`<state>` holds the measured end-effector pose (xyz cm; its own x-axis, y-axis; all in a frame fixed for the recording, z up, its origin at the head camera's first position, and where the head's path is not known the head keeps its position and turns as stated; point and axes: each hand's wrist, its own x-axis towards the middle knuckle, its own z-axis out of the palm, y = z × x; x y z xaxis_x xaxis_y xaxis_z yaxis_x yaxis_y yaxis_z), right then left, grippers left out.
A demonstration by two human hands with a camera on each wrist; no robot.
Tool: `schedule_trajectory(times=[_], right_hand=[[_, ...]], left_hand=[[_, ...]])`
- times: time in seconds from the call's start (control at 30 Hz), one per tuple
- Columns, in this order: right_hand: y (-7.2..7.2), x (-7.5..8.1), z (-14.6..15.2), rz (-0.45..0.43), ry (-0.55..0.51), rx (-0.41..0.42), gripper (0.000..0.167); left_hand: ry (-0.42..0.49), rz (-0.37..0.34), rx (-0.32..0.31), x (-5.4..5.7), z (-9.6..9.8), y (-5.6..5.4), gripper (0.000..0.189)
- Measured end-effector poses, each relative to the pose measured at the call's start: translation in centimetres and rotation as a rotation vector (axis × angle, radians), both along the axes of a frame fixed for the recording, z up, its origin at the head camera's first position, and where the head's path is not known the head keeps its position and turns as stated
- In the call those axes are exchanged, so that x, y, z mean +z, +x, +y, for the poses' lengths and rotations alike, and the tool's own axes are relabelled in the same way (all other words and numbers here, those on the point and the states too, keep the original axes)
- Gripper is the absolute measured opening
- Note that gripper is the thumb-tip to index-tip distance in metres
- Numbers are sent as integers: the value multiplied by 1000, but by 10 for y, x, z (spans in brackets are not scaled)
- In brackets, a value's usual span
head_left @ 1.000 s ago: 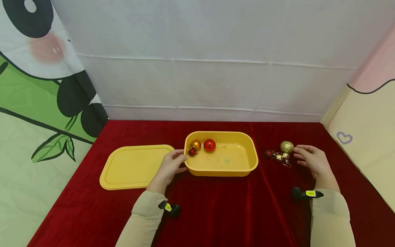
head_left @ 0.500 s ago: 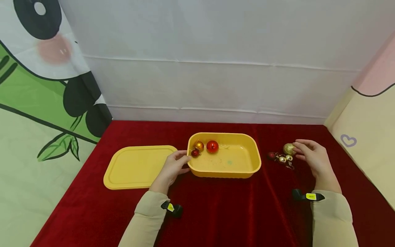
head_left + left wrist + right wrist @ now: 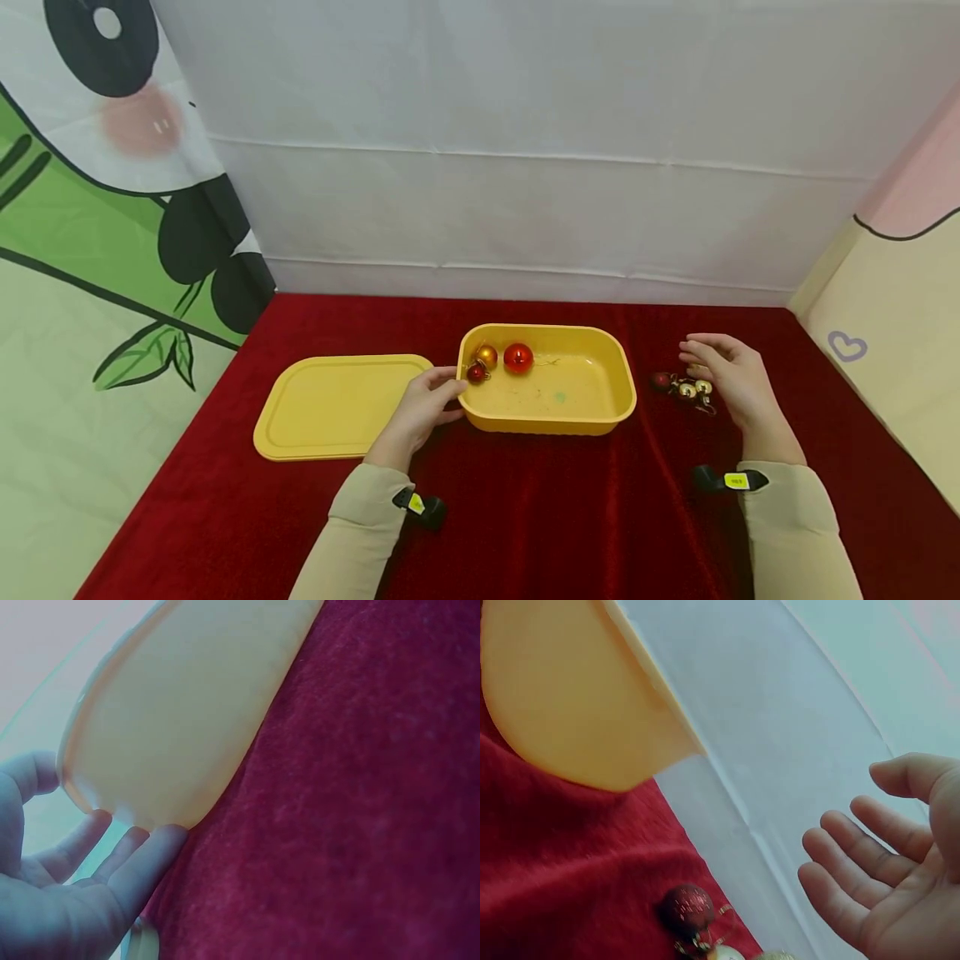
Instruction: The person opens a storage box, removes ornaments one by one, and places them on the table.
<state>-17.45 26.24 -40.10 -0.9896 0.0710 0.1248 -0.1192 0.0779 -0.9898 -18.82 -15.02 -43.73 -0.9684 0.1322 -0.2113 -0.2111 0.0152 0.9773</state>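
Note:
A yellow plastic box (image 3: 555, 425) stands on the table with a shiny red bauble (image 3: 518, 358), a gold bauble (image 3: 487, 357) and a small dark red bauble (image 3: 476, 372) inside. My left hand (image 3: 422, 408) touches its left end; in the left wrist view the fingertips rest against the outer wall. Over a group of Christmas baubles to the right hovers my right hand (image 3: 731, 375), holding nothing, fingers loosely bent. That group has a dark red bauble (image 3: 688, 906), small gold baubles (image 3: 687, 390) and a glittery gold bauble (image 3: 775, 955), mostly hidden behind the hand in the head view.
Left of the box lies a flat yellow lid (image 3: 330, 408), partly behind my left hand. Red velvet cloth (image 3: 540, 517) covers the table. A pale fabric backdrop (image 3: 525, 217) rises at the far edge, with cartoon-printed panels at both sides.
My right hand has moved left, over the bauble group, now covering most of the glittery gold bauble. The left hand stays at the box's end. The head view has shifted slightly.

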Motion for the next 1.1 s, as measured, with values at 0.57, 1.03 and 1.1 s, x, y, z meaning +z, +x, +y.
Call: schedule_trajectory(times=[0.57, 1.03, 1.1], right_hand=[[-10, 7, -52, -21, 237, 30, 38], [-23, 5, -88, 19, 192, 148, 43], [-25, 5, -94, 13, 196, 158, 43]], left_hand=[[4, 8, -5, -10, -2, -5, 44], [6, 3, -7, -9, -2, -5, 44], [7, 3, -5, -9, -2, -5, 44]])
